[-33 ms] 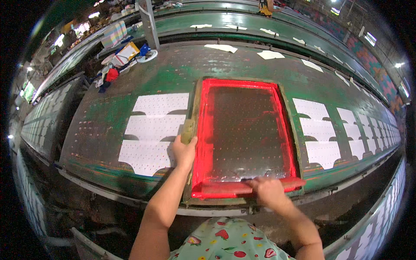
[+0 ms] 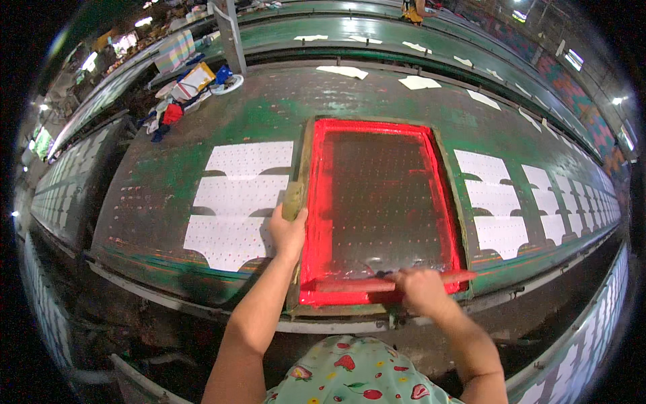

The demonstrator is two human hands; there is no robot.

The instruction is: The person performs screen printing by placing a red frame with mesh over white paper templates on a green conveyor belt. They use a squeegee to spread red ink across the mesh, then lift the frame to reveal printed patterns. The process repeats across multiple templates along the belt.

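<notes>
A screen-printing frame (image 2: 441,145) lies on the long green table, its dark mesh (image 2: 380,195) bordered by wet red ink. My left hand (image 2: 288,232) is closed at the frame's left side, around a worn yellowish block (image 2: 293,200) fixed there. Near the frame's close end, my right hand (image 2: 422,291) grips a long red-coated squeegee (image 2: 356,285) that lies crosswise over the mesh. Its right end reaches past the frame's inner edge. White dotted fabric pieces (image 2: 235,192) lie flat to the left of the frame, and similar fabric pieces (image 2: 491,202) to its right.
Cloths and a yellow-edged item (image 2: 196,79) are heaped at the table's far left, beside a metal post (image 2: 230,37). Pale paper scraps (image 2: 418,82) lie along the far edge. A metal rail (image 2: 336,327) runs along the near side. Another person (image 2: 412,12) stands far off.
The squeegee has shifted slightly away from me and tilted a little, my right hand moving with it. My left hand stays on the block.
</notes>
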